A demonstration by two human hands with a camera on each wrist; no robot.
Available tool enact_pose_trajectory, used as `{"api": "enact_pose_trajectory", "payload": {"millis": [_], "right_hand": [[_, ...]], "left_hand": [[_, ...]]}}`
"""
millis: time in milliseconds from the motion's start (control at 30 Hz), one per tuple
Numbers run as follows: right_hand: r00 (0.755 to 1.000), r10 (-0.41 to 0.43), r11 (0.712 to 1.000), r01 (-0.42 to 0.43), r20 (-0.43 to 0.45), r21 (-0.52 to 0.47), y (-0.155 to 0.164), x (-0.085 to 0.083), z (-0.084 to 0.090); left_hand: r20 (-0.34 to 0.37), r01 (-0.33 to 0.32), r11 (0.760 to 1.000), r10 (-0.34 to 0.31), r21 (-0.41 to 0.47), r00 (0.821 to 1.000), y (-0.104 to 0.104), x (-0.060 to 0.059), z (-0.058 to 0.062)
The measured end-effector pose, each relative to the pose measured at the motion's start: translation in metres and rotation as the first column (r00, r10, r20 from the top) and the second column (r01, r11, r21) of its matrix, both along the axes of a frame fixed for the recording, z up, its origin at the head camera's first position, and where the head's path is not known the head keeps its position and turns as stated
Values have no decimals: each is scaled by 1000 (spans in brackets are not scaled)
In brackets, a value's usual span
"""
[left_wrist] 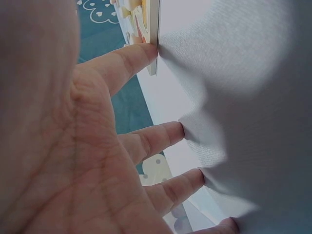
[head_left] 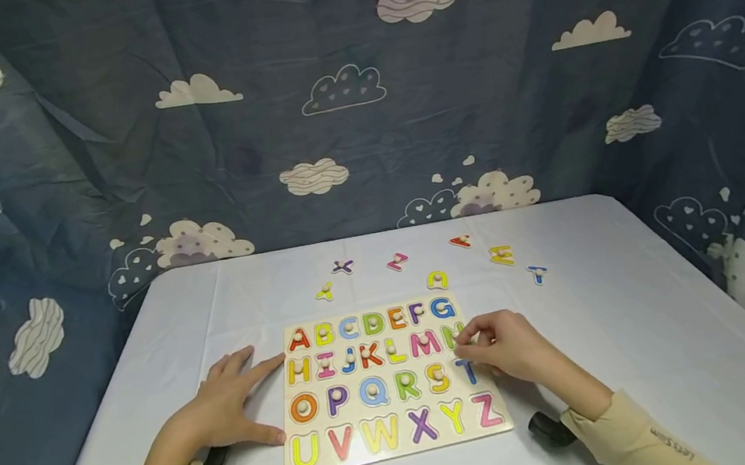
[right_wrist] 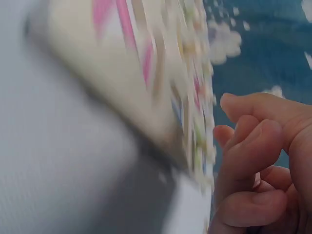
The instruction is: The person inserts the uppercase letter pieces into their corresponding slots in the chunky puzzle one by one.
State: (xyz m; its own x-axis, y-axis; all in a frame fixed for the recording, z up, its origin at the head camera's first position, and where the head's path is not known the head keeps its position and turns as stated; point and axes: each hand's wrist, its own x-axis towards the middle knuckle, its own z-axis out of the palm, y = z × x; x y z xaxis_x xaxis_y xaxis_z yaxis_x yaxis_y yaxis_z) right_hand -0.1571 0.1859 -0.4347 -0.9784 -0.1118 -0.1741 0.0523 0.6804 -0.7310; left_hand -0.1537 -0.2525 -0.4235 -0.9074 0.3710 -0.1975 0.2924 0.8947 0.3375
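Note:
A wooden alphabet puzzle board (head_left: 367, 457) lies flat on the table. My left hand (head_left: 222, 409) rests at its left side, fingers spread; in the left wrist view the thumb (left_wrist: 129, 61) touches the board's edge, and the fingertips rest on the cloth. My right hand (head_left: 507, 344) is over the right edge, beside the green N piece (head_left: 453, 335), which it partly covers. In the right wrist view its fingers (right_wrist: 253, 151) are loosely curled with nothing seen between them. Knobbed letters A to S sit in the upper rows; T and the bottom row show knobless printed letters.
Behind the board lie loose knobbed letters: a purple X (head_left: 342, 267), yellow Y (head_left: 325, 292), pink Z (head_left: 397, 261), yellow U (head_left: 437, 280), red V (head_left: 460, 242), yellow W (head_left: 501, 255) and blue T (head_left: 537, 274). A dark cloud-patterned curtain (head_left: 331, 136) hangs behind the white-covered table.

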Motion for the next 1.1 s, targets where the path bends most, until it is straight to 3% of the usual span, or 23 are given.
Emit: {"api": "enact_pose_trajectory", "payload": {"millis": [133,300,533,733,1100], "right_hand": [[997,-62,997,64,-41,47,37,-18,1],[987,-148,989,149,-64,15,91,-44,-4],[967,-254,965,255,23,-66,145,-70,-17],[953,-287,944,299,97,-142,163,-84,-28],[944,-299,941,316,135,-123,164,-96,-33]], "left_hand": [[-5,2,1000,-2,-1,1000,-1,0,0],[-9,1,1000,-1,2,1000,-2,0,0],[-7,5,1000,-5,7,1000,-2,0,-1],[-9,7,1000,-7,5,1000,-1,0,-2],[-16,7,1000,-7,6,1000,-1,0,-2]]}}
